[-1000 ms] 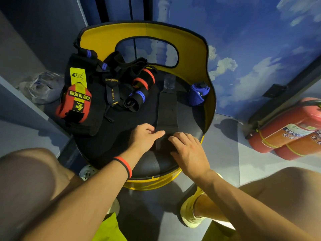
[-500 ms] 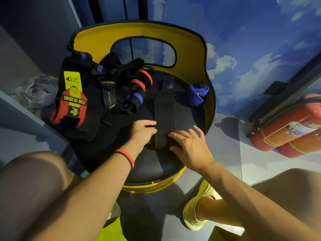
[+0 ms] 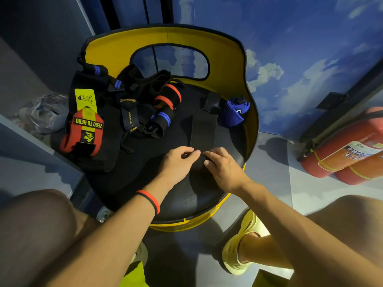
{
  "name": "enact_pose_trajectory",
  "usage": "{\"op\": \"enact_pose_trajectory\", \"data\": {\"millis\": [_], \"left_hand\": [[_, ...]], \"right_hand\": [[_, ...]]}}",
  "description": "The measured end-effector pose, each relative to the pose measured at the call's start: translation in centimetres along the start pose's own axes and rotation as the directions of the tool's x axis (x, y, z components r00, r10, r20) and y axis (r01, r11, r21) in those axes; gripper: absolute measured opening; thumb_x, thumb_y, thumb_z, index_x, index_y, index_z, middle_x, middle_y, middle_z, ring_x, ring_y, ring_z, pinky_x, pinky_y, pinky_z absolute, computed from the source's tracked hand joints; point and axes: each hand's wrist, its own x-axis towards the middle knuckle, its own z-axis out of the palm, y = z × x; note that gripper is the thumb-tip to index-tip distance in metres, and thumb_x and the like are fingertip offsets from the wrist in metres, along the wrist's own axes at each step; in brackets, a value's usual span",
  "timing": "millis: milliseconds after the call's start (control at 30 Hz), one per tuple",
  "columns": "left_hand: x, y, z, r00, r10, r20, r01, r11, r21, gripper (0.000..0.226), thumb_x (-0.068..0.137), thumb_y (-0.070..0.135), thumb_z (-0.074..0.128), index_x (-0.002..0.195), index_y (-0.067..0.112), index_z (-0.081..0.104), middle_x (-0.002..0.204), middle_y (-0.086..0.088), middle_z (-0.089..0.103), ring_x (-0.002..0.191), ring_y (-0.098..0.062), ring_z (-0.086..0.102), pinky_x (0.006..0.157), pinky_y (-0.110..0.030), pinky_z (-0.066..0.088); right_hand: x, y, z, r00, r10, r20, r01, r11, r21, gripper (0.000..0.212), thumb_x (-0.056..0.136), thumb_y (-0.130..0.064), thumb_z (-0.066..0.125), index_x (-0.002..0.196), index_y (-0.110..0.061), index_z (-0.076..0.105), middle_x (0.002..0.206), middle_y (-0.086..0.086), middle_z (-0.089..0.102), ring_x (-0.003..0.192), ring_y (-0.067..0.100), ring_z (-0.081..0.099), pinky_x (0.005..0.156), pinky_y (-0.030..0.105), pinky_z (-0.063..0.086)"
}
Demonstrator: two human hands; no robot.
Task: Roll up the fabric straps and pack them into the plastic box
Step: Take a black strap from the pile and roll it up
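My left hand (image 3: 178,160) and right hand (image 3: 222,165) pinch the near end of the strap (image 3: 204,129), fingers (image 3: 189,151) curled, toward the front edge of the seat (image 3: 186,200); light, limp webbing, should roll tight from there.

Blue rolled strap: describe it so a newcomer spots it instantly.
Start at the yellow-backed chair. At its right edge, beside the flat black strap, lies the blue rolled strap. It alone is solid blue; other wraps are mainly black or red.

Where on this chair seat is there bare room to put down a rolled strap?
Bare seat lies along the front rim, and a smaller patch between the flat black strap and the strap pile. The left and back are crowded; the blue roll fills the right edge.
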Motion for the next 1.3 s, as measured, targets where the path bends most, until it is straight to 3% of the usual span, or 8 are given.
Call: {"op": "enact_pose_trajectory", "data": {"millis": [200, 367, 600, 800, 933, 1067, 1167, 1300], "left_hand": [[-1.3, -0.3, -0.3, 0.999, -0.033, -0.011, 0.032, 0.997, -0.066, 0.040, 0.097, 0.035, 0.067, 0.136, 0.025, 0.063, 0.141, 0.000, 0.060, 0.133, -0.016, 0.054, 0.105, -0.032, 0.046], [-3.7, -0.9, -0.4, 0.990, -0.057, -0.126, 0.060, 0.998, 0.013, 0.029, 0.095, 0.041, 0.068, 0.118, 0.023, 0.070, 0.113, 0.005, 0.071, 0.105, -0.013, 0.065, 0.087, -0.030, 0.054], [-3.5, -1.0, -0.2, 0.976, 0.027, -0.218, 0.002, 0.992, 0.129, 0.034, 0.090, 0.052, 0.071, 0.106, 0.024, 0.077, 0.096, 0.007, 0.076, 0.091, -0.013, 0.068, 0.076, -0.033, 0.058], [-1.9, -0.2, -0.1, 0.975, -0.025, -0.221, 0.069, 0.978, 0.195, 0.045, 0.090, 0.059, 0.067, 0.069, 0.020, 0.068, 0.060, 0.006, 0.063, 0.064, -0.010, 0.061, 0.053, -0.024, 0.037], [-1.3, 0.1, 0.1, 0.976, -0.073, -0.206, 0.106, 0.983, 0.152, 0.046, 0.089, 0.058, 0.069, 0.067, 0.018, 0.062, 0.062, 0.006, 0.062, 0.062, -0.009, 0.058, 0.054, -0.024, 0.035], [-1.2, 0.0, -0.2, 0.980, -0.035, -0.195, 0.076, 0.975, 0.208, 0.053, 0.091, 0.063, 0.062, 0.063, 0.018, 0.056, 0.064, 0.003, 0.061, 0.067, -0.016, 0.058, 0.054, -0.026, 0.034], [-1.5, 0.0, -0.3, 0.987, 0.011, -0.160, 0.028, 0.970, 0.242, 0.045, 0.094, 0.066, 0.055, 0.093, 0.023, 0.069, 0.090, 0.003, 0.068, 0.090, -0.019, 0.063, 0.067, -0.031, 0.046], [-2.6, 0.3, -0.4, 0.994, -0.067, -0.081, 0.082, 0.978, 0.194, 0.061, 0.097, 0.060, 0.054, 0.055, 0.018, 0.044, 0.057, 0.001, 0.049, 0.058, -0.017, 0.051, 0.054, -0.028, 0.033]], "right_hand": [[-0.2, -0.1, 0.6, 0.969, 0.154, -0.191, -0.119, 0.976, 0.182, 0.039, 0.100, -0.049, 0.052, 0.127, -0.021, 0.060, 0.120, 0.003, 0.047, 0.104, 0.017, 0.054, 0.085, 0.024, 0.045], [-1.5, -0.7, 1.1, 0.976, 0.176, -0.130, -0.170, 0.984, 0.057, 0.046, 0.097, -0.061, 0.046, 0.112, -0.023, 0.066, 0.106, -0.003, 0.050, 0.091, 0.017, 0.056, 0.079, 0.037, 0.055], [-2.7, -1.9, 1.0, 0.973, 0.164, -0.164, -0.160, 0.986, 0.034, 0.040, 0.095, -0.064, 0.047, 0.108, -0.026, 0.050, 0.101, -0.001, 0.060, 0.084, 0.021, 0.060, 0.071, 0.042, 0.057], [-3.8, -2.4, 1.7, 0.991, 0.109, -0.075, -0.120, 0.981, -0.154, 0.081, 0.089, -0.042, 0.073, 0.154, -0.020, 0.030, 0.133, 0.005, 0.051, 0.119, 0.026, 0.055, 0.096, 0.037, 0.052], [-3.2, -2.0, 1.2, 0.990, 0.070, -0.125, -0.096, 0.971, -0.218, 0.066, 0.090, -0.041, 0.072, 0.145, -0.025, 0.039, 0.120, 0.005, 0.061, 0.110, 0.028, 0.060, 0.087, 0.039, 0.057], [-2.3, -1.8, 0.6, 0.990, 0.080, -0.113, -0.086, 0.995, -0.057, 0.063, 0.082, -0.036, 0.081, 0.137, -0.025, 0.054, 0.127, 0.004, 0.062, 0.113, 0.027, 0.060, 0.092, 0.042, 0.057], [-1.2, -0.8, 0.0, 0.995, 0.084, -0.056, -0.087, 0.995, -0.042, 0.062, 0.081, -0.045, 0.079, 0.137, -0.027, 0.058, 0.124, 0.000, 0.068, 0.114, 0.026, 0.062, 0.099, 0.046, 0.052], [-0.9, -0.1, -0.7, 0.996, 0.090, -0.009, -0.090, 0.989, -0.116, 0.064, 0.082, -0.060, 0.072, 0.138, -0.036, 0.056, 0.127, -0.009, 0.066, 0.126, 0.024, 0.053, 0.115, 0.051, 0.025]]}}
